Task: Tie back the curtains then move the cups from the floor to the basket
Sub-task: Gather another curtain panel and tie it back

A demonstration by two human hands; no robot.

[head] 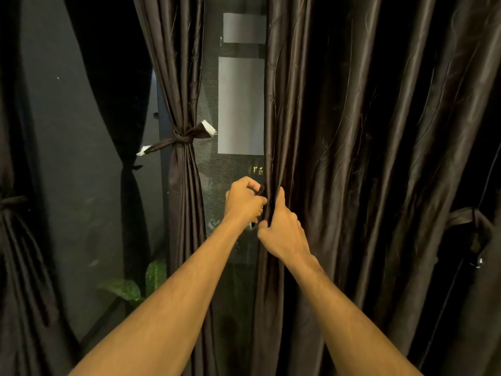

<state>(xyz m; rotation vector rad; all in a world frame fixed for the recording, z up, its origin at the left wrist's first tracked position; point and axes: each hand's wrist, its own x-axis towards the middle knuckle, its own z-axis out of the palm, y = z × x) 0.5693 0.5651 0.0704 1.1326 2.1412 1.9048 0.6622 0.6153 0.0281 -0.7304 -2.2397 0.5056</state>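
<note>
My left hand [244, 199] and, just below, my right hand [283, 232] both clutch the inner edge of the loose curtain [352, 158] beside the window [211, 164], bunching it, I judge, for tying back.

The middle curtain [181, 77], of dark brown satin, is found gathered and knotted with a matching tie-back [182, 141] whose white ends are frayed. The wide right curtain [366, 131] is seen hanging in loose folds, its inner edge bunched at mid-height.
</note>
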